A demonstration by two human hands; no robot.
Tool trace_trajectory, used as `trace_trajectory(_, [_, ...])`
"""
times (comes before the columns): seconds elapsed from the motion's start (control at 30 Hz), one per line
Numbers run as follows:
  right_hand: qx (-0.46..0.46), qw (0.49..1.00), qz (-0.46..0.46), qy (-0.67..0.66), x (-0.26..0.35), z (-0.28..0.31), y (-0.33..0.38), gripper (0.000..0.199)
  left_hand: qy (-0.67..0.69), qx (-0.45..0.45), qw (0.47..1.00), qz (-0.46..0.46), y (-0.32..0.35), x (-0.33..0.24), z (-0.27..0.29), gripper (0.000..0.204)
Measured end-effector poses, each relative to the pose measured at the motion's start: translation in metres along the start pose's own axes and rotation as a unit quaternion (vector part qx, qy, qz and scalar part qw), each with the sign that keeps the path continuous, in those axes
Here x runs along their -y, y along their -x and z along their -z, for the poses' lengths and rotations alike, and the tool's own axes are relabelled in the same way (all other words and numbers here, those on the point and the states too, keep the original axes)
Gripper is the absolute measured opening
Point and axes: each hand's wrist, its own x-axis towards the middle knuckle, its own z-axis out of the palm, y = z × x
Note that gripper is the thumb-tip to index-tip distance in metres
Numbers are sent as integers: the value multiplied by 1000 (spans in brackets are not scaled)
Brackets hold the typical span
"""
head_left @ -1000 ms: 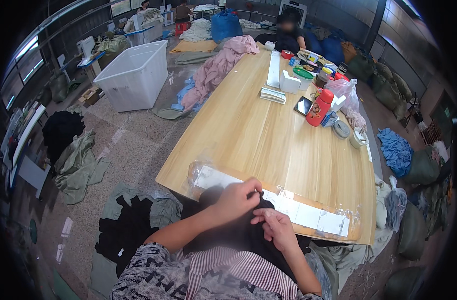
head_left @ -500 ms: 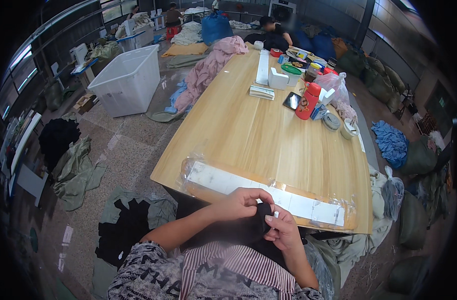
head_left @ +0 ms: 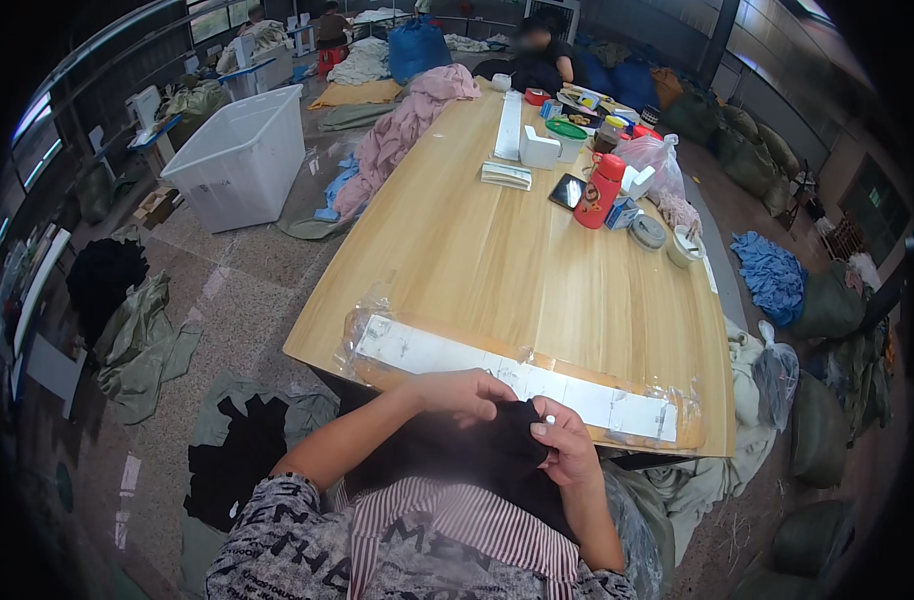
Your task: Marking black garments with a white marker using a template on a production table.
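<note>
A piece of black cloth lies over my lap and rises to the table's near edge. My right hand is closed on its right edge, thumb on top. A small white stick-like piece shows between the thumb and fingers of that hand; its kind is unclear. My left hand lies over the cloth's upper edge, its fingers bent and close together on the fabric. The left fingertips are partly hidden. Just beyond both hands, a white measuring strip is taped along the wooden table.
A red bottle, a phone, a notepad and a tape roll stand farther up the table. A white bin and black cloth pieces are on the left floor. Another person sits at the far end.
My left hand has moved left from the right hand, and its fingers have straightened somewhat. More black cloth shows between the hands. The view has shifted slightly.
</note>
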Motion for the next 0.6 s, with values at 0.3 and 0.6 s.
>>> trace_trajectory(0.3, [-80, 994, 75, -16, 7, -5, 2, 12, -19, -205, 978, -19, -1, 26, -5, 21])
trace_trajectory(0.6, [-199, 874, 48, 442, 65, 18, 28, 17, 290, -166, 937, -98, 39, -53, -6, 13])
